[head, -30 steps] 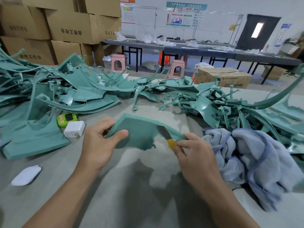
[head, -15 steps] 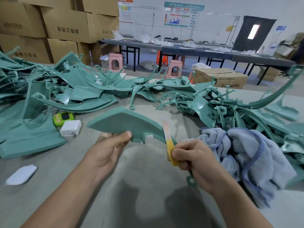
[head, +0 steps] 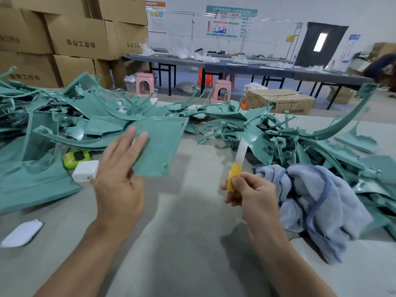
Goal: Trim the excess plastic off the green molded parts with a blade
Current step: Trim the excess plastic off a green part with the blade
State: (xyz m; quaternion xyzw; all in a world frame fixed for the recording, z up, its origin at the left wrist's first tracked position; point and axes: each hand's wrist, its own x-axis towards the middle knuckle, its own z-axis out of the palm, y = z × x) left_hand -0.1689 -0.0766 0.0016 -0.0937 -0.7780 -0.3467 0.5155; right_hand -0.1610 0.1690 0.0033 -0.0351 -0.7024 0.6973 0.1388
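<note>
1 green molded part point(head: 159, 146) is seen above the table point(head: 188, 221), centre-left. The L hand point(head: 120, 181) is spread open, fingers straight across the part's left edge; whether it is touched can't be told. 1 blade point(head: 241, 152), tip up, is gripped by its yellow handle in the R hand point(head: 251, 192), fingers curled round it. 2 heaps of green parts are piled: left heap point(head: 53, 125) & right heap point(head: 278, 136). Also laid out: 1 blue cloth point(head: 317, 202), 1 green gadget point(head: 77, 158), 1 white block point(head: 85, 173), 1 white pad point(head: 21, 232). 2 pink stools point(head: 145, 84) are seen behind.
</note>
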